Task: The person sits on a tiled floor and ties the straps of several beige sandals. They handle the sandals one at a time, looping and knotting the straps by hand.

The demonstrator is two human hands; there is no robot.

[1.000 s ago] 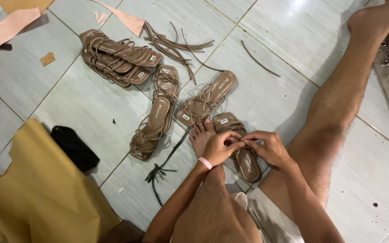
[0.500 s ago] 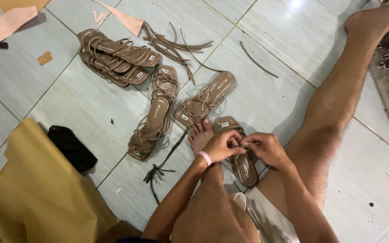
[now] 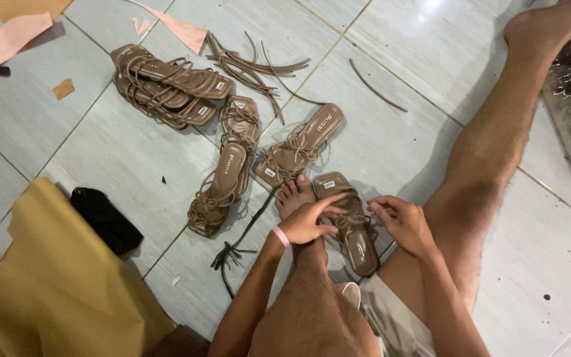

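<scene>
I sit on a tiled floor with a brown strappy sandal [image 3: 353,228] lying between my legs. My left hand [image 3: 308,221], with a pink band at the wrist, rests on the sandal's straps beside my toes. My right hand [image 3: 401,223] pinches the straps from the other side. Both hands grip thin brown straps at the sandal's middle. Two more sandals [image 3: 227,168] [image 3: 302,144] lie just beyond, and a stack of sandals [image 3: 166,86] lies farther off to the left.
Loose brown straps [image 3: 252,66] lie at the top centre, one single strip [image 3: 377,86] to their right. A dark cord bundle [image 3: 232,251] lies near my left arm. Mustard leather sheet [image 3: 54,291], black object [image 3: 106,218], pink scraps [image 3: 8,39].
My hands have parted a little over the sandal, the right one pulling slightly to the right. The sandals on the floor have not moved.
</scene>
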